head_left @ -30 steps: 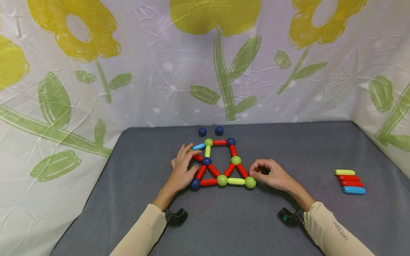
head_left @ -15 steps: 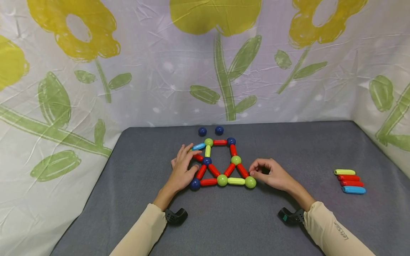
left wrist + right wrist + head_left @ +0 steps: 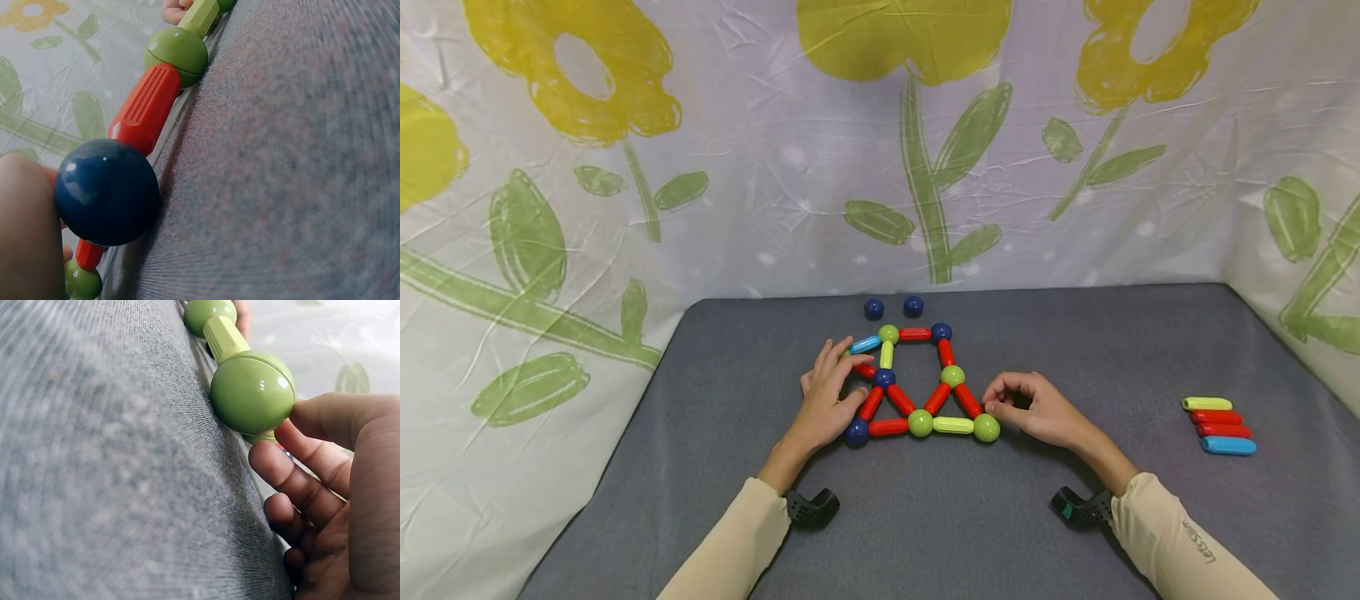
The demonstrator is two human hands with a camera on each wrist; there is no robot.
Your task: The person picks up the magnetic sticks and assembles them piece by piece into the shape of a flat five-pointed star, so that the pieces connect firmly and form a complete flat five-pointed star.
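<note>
A flat frame of red, yellow-green and light blue rods [image 3: 952, 425] joined by balls lies on the grey cloth. My left hand [image 3: 829, 400] spreads over its left end, fingers stretched forward across a light blue rod [image 3: 867, 343] and a red rod [image 3: 863, 368], hiding part of that corner. Its thumb lies near the dark blue corner ball [image 3: 107, 192]. At the other end, my right hand [image 3: 1033, 406] has thumb and forefinger close together by the green corner ball [image 3: 252, 392], thumb tip right at its side, and the other fingers loosely bent.
Two loose dark blue balls [image 3: 874, 309] sit behind the frame. Off to the right, several loose rods [image 3: 1221, 417] in yellow-green, red and light blue lie in a stack of rows. A flower-printed curtain [image 3: 760, 183] hangs along the table's back edge.
</note>
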